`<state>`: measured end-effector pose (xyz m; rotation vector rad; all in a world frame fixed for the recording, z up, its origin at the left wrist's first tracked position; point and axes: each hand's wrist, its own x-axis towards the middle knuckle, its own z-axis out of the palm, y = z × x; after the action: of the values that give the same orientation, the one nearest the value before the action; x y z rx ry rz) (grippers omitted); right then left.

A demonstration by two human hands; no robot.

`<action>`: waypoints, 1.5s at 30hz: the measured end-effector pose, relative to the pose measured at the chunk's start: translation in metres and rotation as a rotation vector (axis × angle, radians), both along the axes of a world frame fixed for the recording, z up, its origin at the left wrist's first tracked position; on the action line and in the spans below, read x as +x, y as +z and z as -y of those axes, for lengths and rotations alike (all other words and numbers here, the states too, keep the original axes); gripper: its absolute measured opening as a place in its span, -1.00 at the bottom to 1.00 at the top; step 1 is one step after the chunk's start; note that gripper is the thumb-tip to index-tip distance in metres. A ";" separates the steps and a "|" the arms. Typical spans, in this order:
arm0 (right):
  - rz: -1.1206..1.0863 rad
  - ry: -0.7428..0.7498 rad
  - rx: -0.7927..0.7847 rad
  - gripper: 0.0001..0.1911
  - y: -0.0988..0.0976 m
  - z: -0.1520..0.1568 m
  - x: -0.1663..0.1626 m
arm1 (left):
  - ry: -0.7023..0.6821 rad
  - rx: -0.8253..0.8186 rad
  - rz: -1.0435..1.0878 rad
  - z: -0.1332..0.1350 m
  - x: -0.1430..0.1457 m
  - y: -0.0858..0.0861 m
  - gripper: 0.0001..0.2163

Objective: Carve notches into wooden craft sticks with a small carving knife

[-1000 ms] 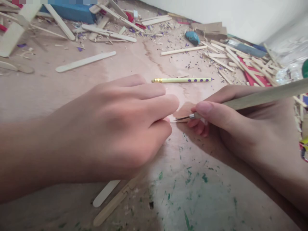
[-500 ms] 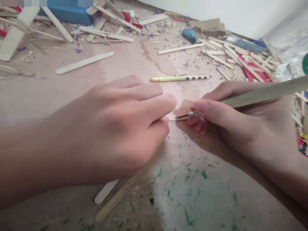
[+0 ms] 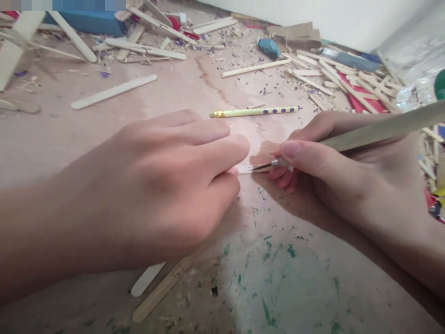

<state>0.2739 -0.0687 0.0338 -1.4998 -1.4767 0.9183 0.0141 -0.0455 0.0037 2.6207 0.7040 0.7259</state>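
My left hand (image 3: 167, 185) lies curled on the work surface, its fingertips pressing down a thin pale wooden stick (image 3: 245, 170) of which only a short end shows. My right hand (image 3: 333, 171) pinches a craft knife (image 3: 365, 132) with a long pale handle running off to the right. Its small metal blade (image 3: 262, 166) touches the stick end just right of my left fingertips. A yellow pencil with purple dots (image 3: 255, 111) lies just beyond both hands.
Flat wooden craft sticks (image 3: 113, 91) and shavings litter the brown board. A pile of sticks on red material (image 3: 351, 88) sits at the right, a blue box (image 3: 86, 21) at the top left, a teal lump (image 3: 268, 48) behind. Two sticks (image 3: 156, 290) lie under my left wrist.
Both hands keep their grip and stay together; the view has drifted slightly, so the pencil and clutter sit a little further left and up.
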 end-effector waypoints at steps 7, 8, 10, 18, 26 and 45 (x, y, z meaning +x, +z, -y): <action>0.023 -0.029 0.036 -0.67 -0.001 0.003 0.003 | -0.125 0.241 -0.112 -0.029 -0.004 0.012 -0.61; 0.010 -0.030 0.031 -0.67 -0.001 0.003 0.003 | -0.127 0.259 -0.123 -0.031 -0.005 0.013 -0.60; -0.037 -0.023 0.025 -0.67 -0.003 0.003 0.003 | -0.120 0.288 -0.126 -0.032 -0.007 0.014 -0.59; -0.113 -0.025 -0.015 -0.69 -0.004 0.002 0.001 | -0.134 0.349 -0.144 -0.028 0.000 0.008 -0.50; -0.348 -0.043 -0.031 -0.66 -0.008 -0.004 0.005 | -0.188 0.370 -0.075 -0.032 -0.008 0.006 -0.55; 0.008 -0.030 0.077 -0.85 -0.005 0.001 0.007 | -0.291 0.334 0.029 -0.031 -0.007 0.017 -0.52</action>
<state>0.2812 -0.0694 0.0284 -1.4669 -1.4754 0.8292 0.0075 -0.0143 0.0211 2.9154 0.1942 0.8495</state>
